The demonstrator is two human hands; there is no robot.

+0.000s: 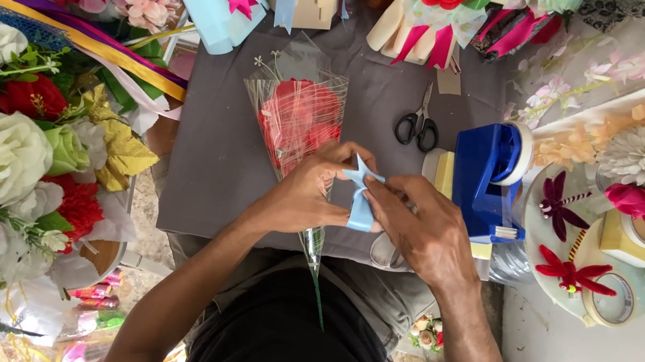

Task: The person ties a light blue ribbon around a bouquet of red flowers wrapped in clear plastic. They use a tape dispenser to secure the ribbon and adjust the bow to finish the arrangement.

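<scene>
Both hands pinching a light blue ribbon bow (pixel 359 196): left hand (pixel 304 195) and right hand (pixel 420 229) closing fingertips firmly, just below the cellophane-wrapped red rose (pixel 298 119).

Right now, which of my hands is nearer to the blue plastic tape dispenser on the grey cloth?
Right. The right hand sits just left of the blue plastic tape dispenser, nearly touching its base; the left hand lies farther left, beyond the light blue ribbon.

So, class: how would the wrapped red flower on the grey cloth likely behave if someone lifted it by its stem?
The wrapped red flower probably feels light, its clear cone looking thin. The cone likely crinkles and flexes. The thin green stem may bend.
</scene>
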